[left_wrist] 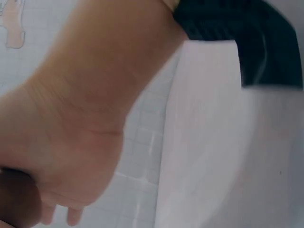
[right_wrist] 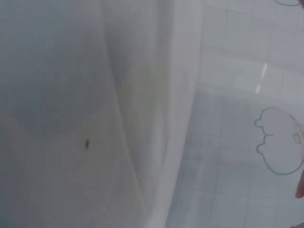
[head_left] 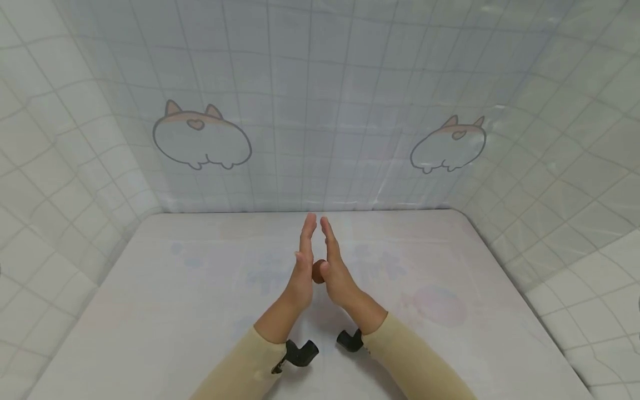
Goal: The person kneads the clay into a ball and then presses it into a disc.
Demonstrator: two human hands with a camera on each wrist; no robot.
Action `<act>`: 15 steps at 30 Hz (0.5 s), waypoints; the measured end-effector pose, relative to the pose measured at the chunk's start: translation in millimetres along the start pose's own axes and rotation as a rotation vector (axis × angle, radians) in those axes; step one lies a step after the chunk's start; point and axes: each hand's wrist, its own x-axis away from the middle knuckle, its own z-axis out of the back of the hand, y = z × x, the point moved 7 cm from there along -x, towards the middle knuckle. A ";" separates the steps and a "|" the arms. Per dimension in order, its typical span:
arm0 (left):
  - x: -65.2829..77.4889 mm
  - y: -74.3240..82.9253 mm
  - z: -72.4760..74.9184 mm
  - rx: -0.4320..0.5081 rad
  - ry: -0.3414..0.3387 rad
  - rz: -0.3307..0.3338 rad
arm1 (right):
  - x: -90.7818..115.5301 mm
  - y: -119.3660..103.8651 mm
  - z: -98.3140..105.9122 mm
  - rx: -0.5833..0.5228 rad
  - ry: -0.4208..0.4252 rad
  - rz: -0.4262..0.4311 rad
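Two bare hands, the left hand [head_left: 302, 276] and the right hand [head_left: 342, 280], meet palm to palm over a white tabletop [head_left: 150, 311], with one brown ball [head_left: 316, 273] between them. Both sets of fingers are straight and point away from the person, their tips near each other with a narrow gap; neither hand is curled round the ball, which sits flanked by the palms. The right thumb stands in the way, hiding part of the ball from the head camera, and in the left wrist view the ball is cut off at the lower corner. From the right wrist camera alone, that hand's hold cannot be told. Two pale yellow sleeves [head_left: 240, 366] cover the forearms, and two black fittings [head_left: 302, 354] project at the wrists. Three sides of gridded sheeting [head_left: 330, 100] surround the tabletop, the far one bearing two outlined animal drawings [head_left: 202, 139]
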 end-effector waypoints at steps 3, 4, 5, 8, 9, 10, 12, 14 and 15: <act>-0.8 -4.6 -0.2 -0.060 0.001 -0.001 | 2.9 -8.2 -0.4 0.016 0.035 0.124; -0.8 -6.6 -0.3 -0.071 0.003 0.002 | 4.0 -10.9 -0.6 0.024 0.048 0.161; -0.4 -8.7 -0.2 -0.082 0.002 0.007 | 5.1 -14.0 -1.0 0.028 0.058 0.194; 1.6 -16.7 -1.0 -0.091 -0.013 0.024 | 7.6 -20.5 -1.5 0.054 0.086 0.252; 2.7 -19.0 -1.6 -0.090 -0.021 0.033 | 8.1 -22.7 -1.2 0.055 0.093 0.261; 3.7 -21.1 -2.3 -0.091 -0.031 0.042 | 8.4 -24.9 -0.6 0.058 0.101 0.268; 6.0 -26.1 -3.4 -0.095 -0.051 0.062 | 8.7 -28.9 1.4 0.061 0.116 0.278; 8.9 -31.5 -4.4 -0.104 -0.069 0.094 | 8.5 -33.9 4.4 0.044 0.129 0.285; 10.4 -33.9 -4.9 -0.106 -0.078 0.109 | 8.1 -36.0 6.1 0.031 0.136 0.290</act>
